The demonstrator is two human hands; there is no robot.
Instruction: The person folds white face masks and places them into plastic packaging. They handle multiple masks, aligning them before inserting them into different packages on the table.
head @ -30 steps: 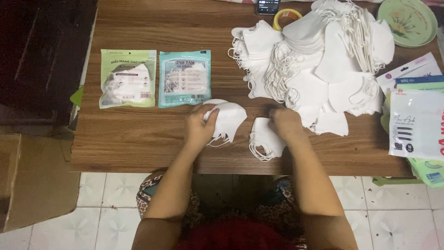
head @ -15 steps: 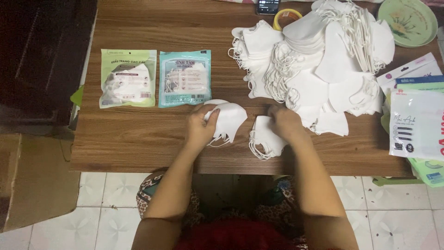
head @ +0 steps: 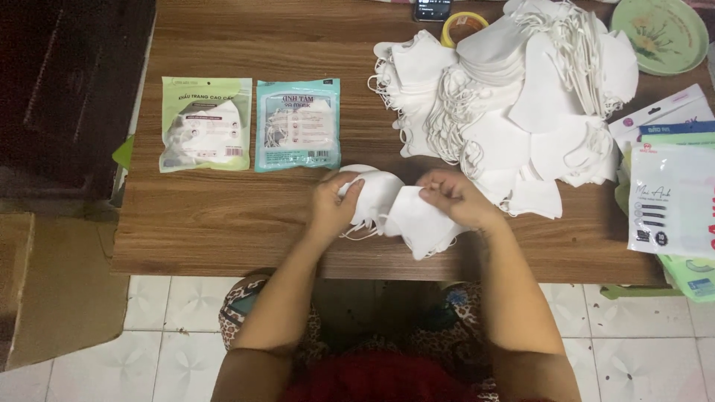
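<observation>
Setting: wooden table (head: 223, 216) seen from above, tiled floor below.
Left hand (head: 333, 205): closed on a white folded face mask (head: 375, 195) near the front edge of the table, fingers curled over its left side.
Right hand (head: 452, 198): pinching the top edge of a second white mask (head: 419, 223), thumb and fingers gripping the fabric.
Masks in hand: plain white, creased along a centre fold, curved at the outline, thin ear loops trailing beneath; the two overlapping just between the hands.
Supply: large heap of loose white masks (head: 514, 104) at the back right, loops tangled.
Packed goods: green packet (head: 205, 123) and teal packet (head: 298, 124) side by side at the left, each showing a mask inside.
Right edge: stack of empty bags (head: 670, 201), green plate (head: 659, 33) beyond.
</observation>
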